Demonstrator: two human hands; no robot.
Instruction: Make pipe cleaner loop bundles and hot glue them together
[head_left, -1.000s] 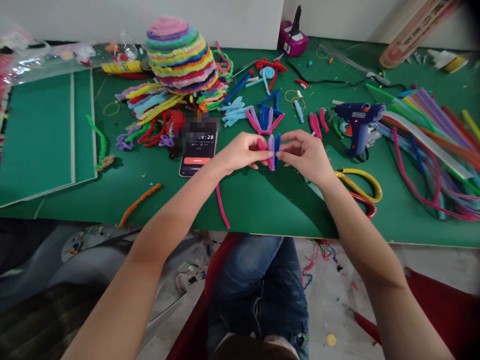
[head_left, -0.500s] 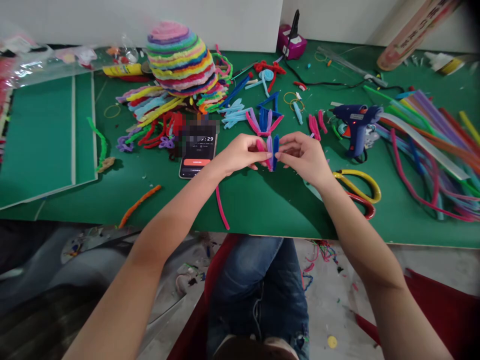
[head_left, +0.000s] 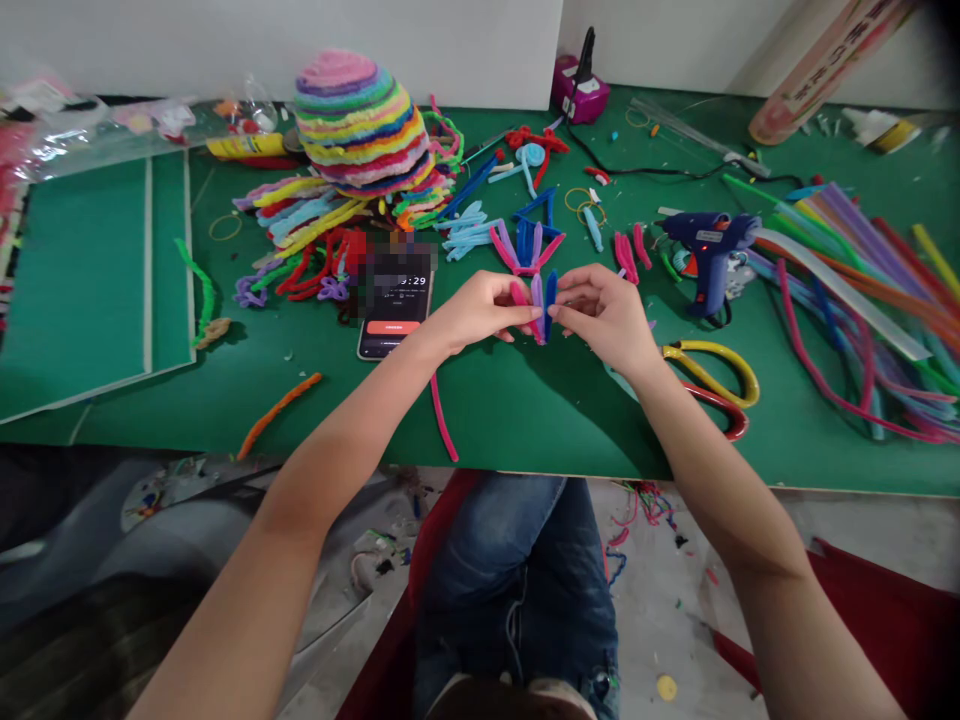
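Note:
My left hand pinches a pink pipe cleaner piece and a purple pipe cleaner piece, both short and upright. Between the thumb and fingertips of my right hand is a short blue pipe cleaner piece, side by side with the purple one. Whether the blue and purple pieces are stuck together I cannot tell. Just behind my fingertips lies a fan-shaped pink and purple pipe cleaner piece, with bent blue pipe cleaners beyond it.
To the right are a blue glue gun, scissors with yellow and red handles and a heap of long pipe cleaners. A phone lies by my left forearm. Behind it stands a striped rainbow pipe-cleaner dome. An orange pipe cleaner is near the front edge.
The view has shifted very slightly. Both hands keep their hold on the pipe cleaner pieces, with no clear movement.

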